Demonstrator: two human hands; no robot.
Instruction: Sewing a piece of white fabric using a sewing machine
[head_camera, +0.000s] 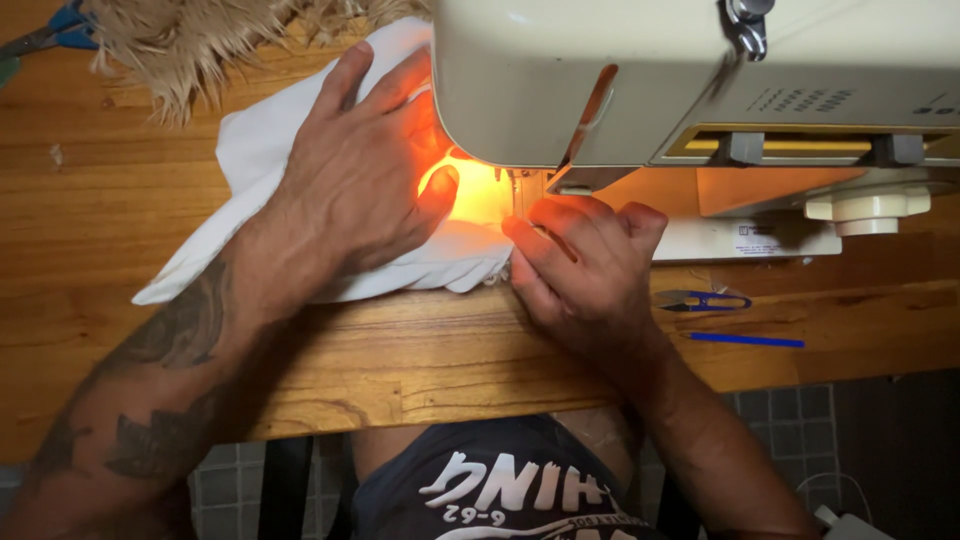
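Wooden table (400, 370) — left hand (355, 170) flat on white cloth (250, 150) (diagonal); right hand (580, 270) pinches its edge.

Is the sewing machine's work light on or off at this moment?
On. A bright orange-yellow glow under the sewing machine lights the white fabric and the left hand's thumb beside the needle area.

Soft matt white cloth (260, 150); smooth, glossy cream plastic sewing machine (560, 70); varnished, grainy wood table (420, 350); shaggy tan fur (190, 40).
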